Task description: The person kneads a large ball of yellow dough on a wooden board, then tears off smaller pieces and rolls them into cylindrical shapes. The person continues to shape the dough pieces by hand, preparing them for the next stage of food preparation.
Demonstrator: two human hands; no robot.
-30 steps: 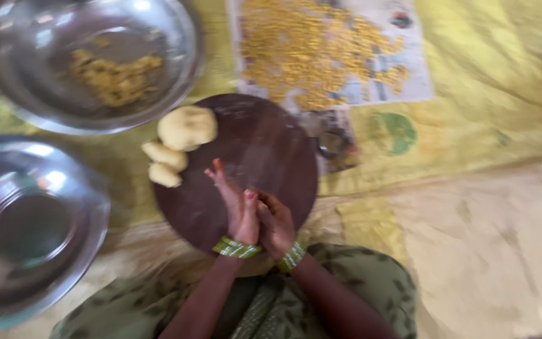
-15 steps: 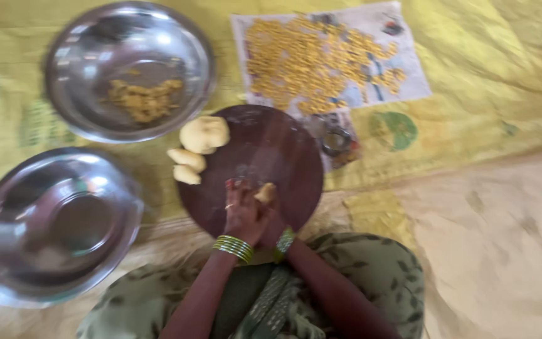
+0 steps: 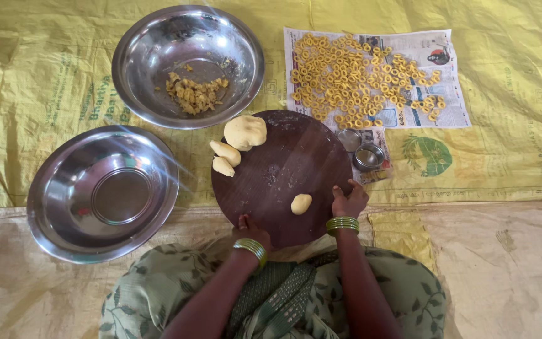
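Note:
A round dark wooden board (image 3: 296, 157) lies in front of me. My left hand (image 3: 250, 227) grips its near edge, and my right hand (image 3: 348, 199) grips its right edge. A small ball of yellow dough (image 3: 301, 203) rests on the board between my hands, touched by neither. A large dough lump (image 3: 244, 132) and two smaller pieces (image 3: 224, 158) sit at the board's far left rim.
An empty steel bowl (image 3: 64, 207) stands at left. A second steel bowl (image 3: 139, 56) with dough scraps is farther back. Several small dough rings lie on a newspaper sheet (image 3: 453, 107) at back right. A small steel cup (image 3: 367, 157) sits beside the board. Yellow sheeting (image 3: 503, 157) covers the ground.
My hands were pressed together rolling dough over the board; now they have parted to the board's edges, and the small dough ball lies on the board.

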